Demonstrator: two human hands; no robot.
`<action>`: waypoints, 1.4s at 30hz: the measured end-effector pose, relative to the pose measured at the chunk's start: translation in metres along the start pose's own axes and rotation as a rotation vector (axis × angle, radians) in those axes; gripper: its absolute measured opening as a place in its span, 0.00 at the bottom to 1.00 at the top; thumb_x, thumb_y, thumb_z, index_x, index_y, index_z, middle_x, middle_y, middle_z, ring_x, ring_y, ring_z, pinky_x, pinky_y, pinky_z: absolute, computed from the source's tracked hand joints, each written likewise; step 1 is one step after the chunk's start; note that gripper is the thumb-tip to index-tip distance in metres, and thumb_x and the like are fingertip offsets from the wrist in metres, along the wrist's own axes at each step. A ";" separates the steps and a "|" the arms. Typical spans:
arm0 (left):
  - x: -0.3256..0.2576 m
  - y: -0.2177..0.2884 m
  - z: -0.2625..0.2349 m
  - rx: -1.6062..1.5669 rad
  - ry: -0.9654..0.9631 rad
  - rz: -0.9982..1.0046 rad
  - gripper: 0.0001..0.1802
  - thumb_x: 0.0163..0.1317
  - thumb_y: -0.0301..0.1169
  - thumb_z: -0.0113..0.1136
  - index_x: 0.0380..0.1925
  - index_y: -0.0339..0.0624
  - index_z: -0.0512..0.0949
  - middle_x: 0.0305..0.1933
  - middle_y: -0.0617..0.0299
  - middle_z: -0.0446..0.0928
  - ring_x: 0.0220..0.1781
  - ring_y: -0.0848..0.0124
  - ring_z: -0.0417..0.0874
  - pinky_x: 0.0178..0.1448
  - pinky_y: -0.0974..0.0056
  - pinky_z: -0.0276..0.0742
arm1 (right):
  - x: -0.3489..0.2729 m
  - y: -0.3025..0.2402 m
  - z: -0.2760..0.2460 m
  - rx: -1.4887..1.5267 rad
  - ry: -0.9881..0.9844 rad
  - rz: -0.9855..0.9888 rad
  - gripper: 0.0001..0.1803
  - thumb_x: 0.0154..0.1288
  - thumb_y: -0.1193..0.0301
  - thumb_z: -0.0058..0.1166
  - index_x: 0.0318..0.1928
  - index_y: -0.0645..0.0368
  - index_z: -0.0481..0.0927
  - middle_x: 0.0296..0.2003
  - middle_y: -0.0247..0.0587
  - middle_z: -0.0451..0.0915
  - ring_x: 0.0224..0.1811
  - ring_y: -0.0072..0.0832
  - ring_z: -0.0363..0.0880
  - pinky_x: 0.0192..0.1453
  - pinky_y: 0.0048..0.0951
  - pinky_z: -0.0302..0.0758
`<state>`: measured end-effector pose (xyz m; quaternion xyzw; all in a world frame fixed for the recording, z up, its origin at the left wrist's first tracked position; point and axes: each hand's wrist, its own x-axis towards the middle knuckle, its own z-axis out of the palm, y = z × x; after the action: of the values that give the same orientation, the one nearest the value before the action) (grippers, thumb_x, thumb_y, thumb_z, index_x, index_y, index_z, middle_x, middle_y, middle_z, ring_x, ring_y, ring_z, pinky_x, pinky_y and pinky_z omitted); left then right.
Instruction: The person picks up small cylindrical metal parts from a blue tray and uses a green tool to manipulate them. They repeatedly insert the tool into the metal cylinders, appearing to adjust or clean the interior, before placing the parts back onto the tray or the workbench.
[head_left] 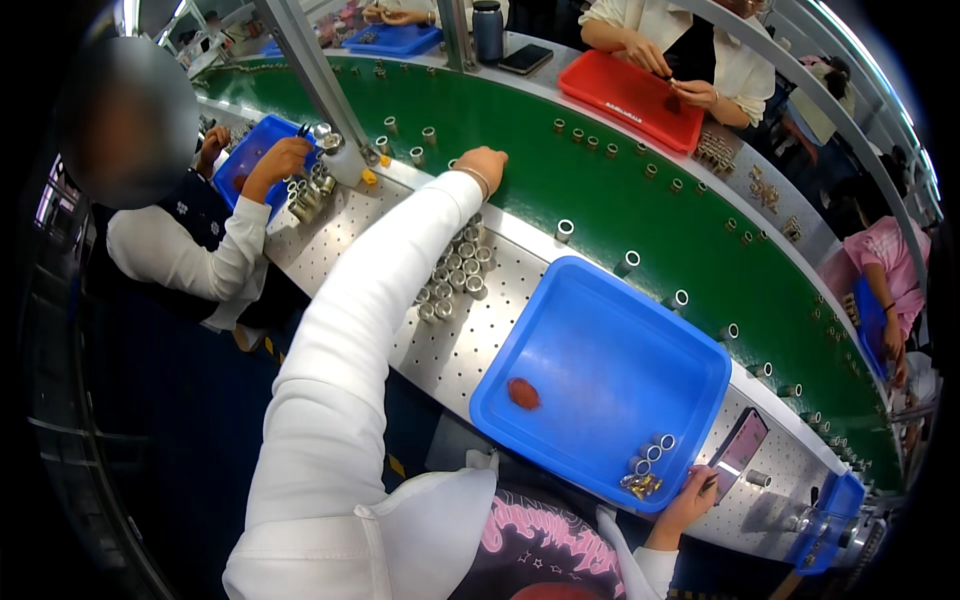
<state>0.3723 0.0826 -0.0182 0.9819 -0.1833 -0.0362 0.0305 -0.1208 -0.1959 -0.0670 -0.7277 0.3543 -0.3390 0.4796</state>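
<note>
My left arm stretches far forward, and my left hand (482, 170) is curled closed over the near edge of the green conveyor belt (580, 190). Its fingertips are hidden, so I cannot make out what they hold. Just below that wrist, a cluster of metal sleeves (462, 268) stands on the perforated metal table. Beside the near right corner of a blue tray (600, 370), my right hand (688, 503) is closed on a small dark slim tool (709, 484). In the tray lie several metal sleeves (650, 453), small brass-coloured fittings (641, 486) and a reddish-brown oval piece (523, 393).
A phone (742, 444) lies right of the tray, near a loose metal sleeve (759, 479). More sleeves (628, 262) stand along the belt. At left, a co-worker handles parts over another blue tray (258, 150); across the belt, another works above a red tray (630, 100).
</note>
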 end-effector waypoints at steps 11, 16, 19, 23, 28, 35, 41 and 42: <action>-0.004 -0.006 0.000 0.002 -0.022 0.106 0.18 0.56 0.27 0.52 0.48 0.52 0.76 0.47 0.53 0.75 0.52 0.55 0.75 0.55 0.58 0.72 | 0.001 0.008 -0.001 -0.031 -0.013 0.040 0.17 0.71 0.65 0.41 0.25 0.60 0.70 0.19 0.25 0.62 0.22 0.12 0.54 0.25 0.17 0.50; 0.000 -0.017 0.005 -0.163 0.116 0.144 0.18 0.50 0.29 0.64 0.44 0.47 0.78 0.44 0.53 0.78 0.48 0.57 0.78 0.53 0.60 0.73 | 0.001 0.001 -0.003 -0.036 -0.026 -0.007 0.17 0.71 0.65 0.42 0.25 0.60 0.70 0.19 0.25 0.62 0.22 0.12 0.55 0.25 0.18 0.50; 0.003 -0.018 0.001 -0.209 0.119 0.168 0.16 0.49 0.31 0.65 0.41 0.46 0.79 0.39 0.54 0.80 0.44 0.59 0.80 0.50 0.61 0.75 | 0.000 0.000 0.000 -0.051 -0.013 -0.002 0.17 0.71 0.66 0.42 0.25 0.60 0.70 0.19 0.25 0.61 0.21 0.13 0.55 0.25 0.18 0.50; -0.002 -0.021 0.000 -0.245 -0.007 0.127 0.15 0.48 0.34 0.66 0.39 0.48 0.81 0.43 0.55 0.79 0.47 0.58 0.78 0.53 0.61 0.73 | 0.001 0.005 0.002 -0.057 -0.035 -0.015 0.17 0.71 0.65 0.41 0.25 0.60 0.69 0.19 0.25 0.61 0.21 0.13 0.55 0.25 0.18 0.51; 0.016 -0.047 -0.002 -0.315 0.260 0.207 0.13 0.52 0.34 0.62 0.37 0.43 0.81 0.38 0.54 0.81 0.39 0.59 0.82 0.44 0.62 0.76 | -0.008 0.004 -0.002 -0.016 -0.021 -0.013 0.15 0.71 0.66 0.42 0.26 0.60 0.70 0.19 0.25 0.62 0.21 0.13 0.55 0.25 0.17 0.51; 0.088 -0.162 0.036 0.083 0.211 0.103 0.24 0.53 0.34 0.60 0.53 0.49 0.73 0.58 0.48 0.69 0.59 0.53 0.70 0.61 0.57 0.67 | -0.015 -0.003 -0.012 -0.251 -0.054 -0.087 0.09 0.65 0.73 0.48 0.27 0.64 0.70 0.19 0.39 0.69 0.21 0.21 0.66 0.27 0.24 0.65; 0.130 -0.187 0.047 0.158 -0.024 0.058 0.17 0.52 0.24 0.59 0.44 0.45 0.79 0.41 0.52 0.80 0.45 0.58 0.81 0.50 0.60 0.75 | -0.014 -0.006 -0.015 -0.197 -0.009 -0.096 0.07 0.61 0.74 0.51 0.28 0.64 0.71 0.20 0.45 0.70 0.19 0.33 0.67 0.27 0.27 0.67; 0.128 -0.184 0.040 0.146 0.009 0.071 0.16 0.51 0.24 0.59 0.43 0.45 0.79 0.40 0.52 0.80 0.43 0.59 0.81 0.49 0.60 0.75 | -0.014 -0.004 -0.013 -0.172 -0.017 -0.110 0.07 0.61 0.74 0.52 0.28 0.65 0.71 0.20 0.45 0.71 0.19 0.34 0.67 0.27 0.27 0.67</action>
<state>0.5541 0.2057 -0.0796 0.9746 -0.2199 -0.0170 -0.0392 -0.1386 -0.1886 -0.0612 -0.7873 0.3376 -0.3271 0.3990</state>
